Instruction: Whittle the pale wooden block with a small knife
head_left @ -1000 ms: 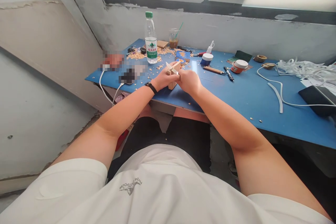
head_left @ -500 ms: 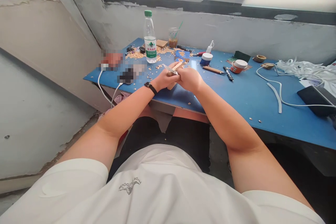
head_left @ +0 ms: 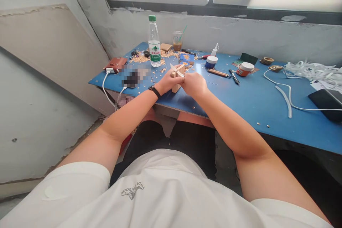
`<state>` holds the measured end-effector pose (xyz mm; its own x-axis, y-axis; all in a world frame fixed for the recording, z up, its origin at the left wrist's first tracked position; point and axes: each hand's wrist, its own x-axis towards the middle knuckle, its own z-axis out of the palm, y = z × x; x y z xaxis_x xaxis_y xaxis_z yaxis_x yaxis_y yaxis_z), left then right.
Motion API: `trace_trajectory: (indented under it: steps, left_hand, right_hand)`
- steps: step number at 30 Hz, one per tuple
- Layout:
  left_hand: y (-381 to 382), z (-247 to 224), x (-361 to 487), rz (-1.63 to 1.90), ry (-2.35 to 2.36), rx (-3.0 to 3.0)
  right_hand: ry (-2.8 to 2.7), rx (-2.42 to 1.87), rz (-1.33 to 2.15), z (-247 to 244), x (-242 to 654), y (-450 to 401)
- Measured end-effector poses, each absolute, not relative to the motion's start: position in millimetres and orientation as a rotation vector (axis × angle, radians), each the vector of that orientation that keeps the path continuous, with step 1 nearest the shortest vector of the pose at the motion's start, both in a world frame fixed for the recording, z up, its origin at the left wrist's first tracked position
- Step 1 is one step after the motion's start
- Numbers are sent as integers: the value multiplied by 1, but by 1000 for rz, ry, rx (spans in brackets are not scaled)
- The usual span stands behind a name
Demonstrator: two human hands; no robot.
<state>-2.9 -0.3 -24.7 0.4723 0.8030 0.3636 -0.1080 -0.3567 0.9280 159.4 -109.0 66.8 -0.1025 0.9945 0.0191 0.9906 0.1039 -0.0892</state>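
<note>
Since half a second earlier, our knife point(head_left: 174, 68) had steepened and our wooden block point(head_left: 175, 88) had tipped more upright. Block: twelve o'clock, gripped by our left hand point(head_left: 167, 81), seemingly steadying it beneath the blade. Right hand point(head_left: 196, 84): closed round the hidden handle. Water bottle point(head_left: 155, 52): stood at eleven o'clock, presumably for clearance.

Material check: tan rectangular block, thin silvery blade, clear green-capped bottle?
Tan rectangular block: likely bare wood, matt, with grain-like streaks.
Thin silvery blade: probably bright bare steel, going by its pale sheen; exact alloy unclear.
Clear green-capped bottle: looks like glossy plastic, see-through above a printed label.
</note>
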Motion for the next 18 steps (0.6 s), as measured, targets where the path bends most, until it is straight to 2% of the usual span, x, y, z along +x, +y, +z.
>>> trace_trajectory:
  steps: [11,18]
  left_hand:
    - [10,-31,-2,1079,528,1775]
    - [16,-35,3,1132,536,1909]
  right_hand:
    - [-2454,-1853,-97,71,173,-101]
    - [-2385,-1967,-71,71,171,-106]
